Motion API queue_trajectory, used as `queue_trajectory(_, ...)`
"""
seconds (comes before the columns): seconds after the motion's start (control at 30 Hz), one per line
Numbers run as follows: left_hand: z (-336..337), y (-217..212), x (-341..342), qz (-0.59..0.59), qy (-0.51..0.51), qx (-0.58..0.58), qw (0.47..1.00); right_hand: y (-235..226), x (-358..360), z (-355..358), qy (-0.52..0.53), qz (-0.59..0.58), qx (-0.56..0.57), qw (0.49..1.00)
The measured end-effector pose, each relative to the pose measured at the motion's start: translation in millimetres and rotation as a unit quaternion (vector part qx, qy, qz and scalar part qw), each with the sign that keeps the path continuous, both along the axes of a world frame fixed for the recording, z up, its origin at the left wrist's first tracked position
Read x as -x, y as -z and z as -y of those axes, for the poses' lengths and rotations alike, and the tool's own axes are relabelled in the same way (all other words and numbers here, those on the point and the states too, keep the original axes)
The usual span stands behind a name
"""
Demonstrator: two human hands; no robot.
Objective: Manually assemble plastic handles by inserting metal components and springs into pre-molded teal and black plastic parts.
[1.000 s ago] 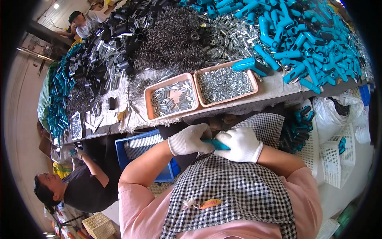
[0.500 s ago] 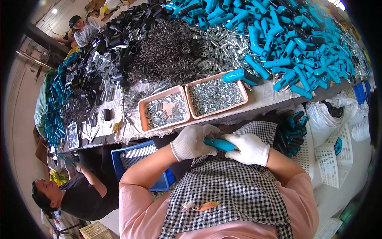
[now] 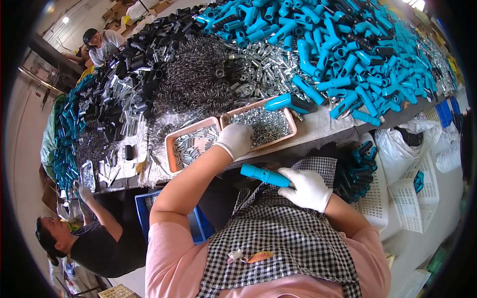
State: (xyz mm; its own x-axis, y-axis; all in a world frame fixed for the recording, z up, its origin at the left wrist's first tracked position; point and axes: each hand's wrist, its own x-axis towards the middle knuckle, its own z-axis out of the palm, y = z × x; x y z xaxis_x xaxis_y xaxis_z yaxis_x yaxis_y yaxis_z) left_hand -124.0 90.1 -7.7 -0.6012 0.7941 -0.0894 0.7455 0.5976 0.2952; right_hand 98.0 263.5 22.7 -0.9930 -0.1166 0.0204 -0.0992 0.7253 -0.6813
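My right hand (image 3: 308, 189), in a white glove, grips a teal plastic tool handle (image 3: 263, 175) in front of my checked apron. The handle lies nearly level, its free end pointing left. My left hand (image 3: 236, 140), gloved too, is curled down at the near left corner of a tray of small metal parts (image 3: 293, 130). Its fingertips are among the parts, and whatever they pinch is hidden. Beside that tray stands another tray, holding short metal tubes (image 3: 196, 145). A teal and black handle (image 3: 288, 103) rests across the far rim of the parts tray.
Heaped on the table are teal handles (image 3: 343, 54), dark springs (image 3: 191, 74), metal fittings (image 3: 271, 64) and black sleeves (image 3: 144, 47). A blue crate (image 3: 141, 208) stands below at left. White baskets (image 3: 407, 198) and a sack (image 3: 397, 149) are at right. Co-workers sit at left (image 3: 94, 243) and far left (image 3: 102, 47).
My left hand has let go of the teal tool handle and moved up and left to the parts tray. My right hand still holds the handle, which now shows more of its length.
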Motion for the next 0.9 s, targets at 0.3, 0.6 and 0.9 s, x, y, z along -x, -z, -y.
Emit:
queue_trajectory(0.3,23,-22,-16,-0.026,-0.073,-0.149,0.986,-5,10,1,0.022,-0.014,-0.088,0.996)
queue_trajectory(0.6,39,-43,-68,0.186,0.046,-0.345,0.919,-3,17,8,0.030,-0.014,-0.136,0.990)
queue_trajectory(0.9,43,-48,-91,-0.023,0.147,-0.182,0.972,-18,17,3,0.001,-0.002,-0.031,1.000)
